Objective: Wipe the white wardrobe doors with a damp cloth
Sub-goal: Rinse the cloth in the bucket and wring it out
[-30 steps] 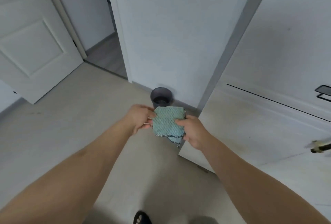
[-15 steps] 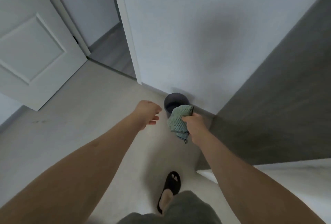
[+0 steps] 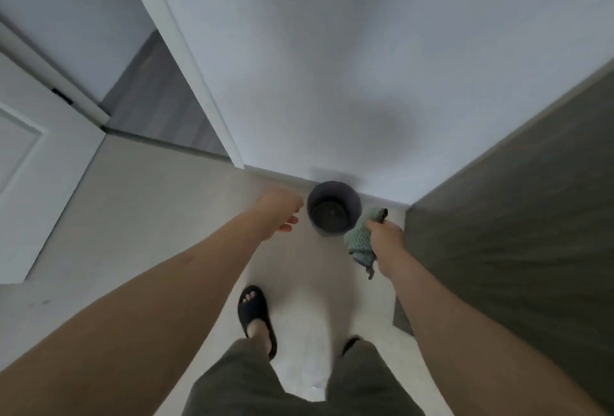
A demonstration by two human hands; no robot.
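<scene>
Below, right hand (image 3: 387,238) gripping a bunched teal cloth (image 3: 360,240), fingers curled round its upper part, loose corner hanging toward the near side. Left hand (image 3: 277,212) held apart to the left, fingers loosely curled, holding nothing. Small dark bucket (image 3: 334,208) standing on the pale floor (image 3: 139,216) between the two hands, touching or just beside the foot of the far white wall panel (image 3: 365,50); contents not discernible. Grey slab (image 3: 518,216) rising along the right edge, possibly a wardrobe side; white panelled door (image 3: 30,189) at far left. No wardrobe door front shown in contact with the cloth. Judged stage: preparation only, cloth in hand near the bucket, perhaps about to be wetted or rinsed; wiping of the doors apparently left to do, extent already cleaned not determinable. One foot in a black slipper (image 3: 255,316) planted near centre.
</scene>
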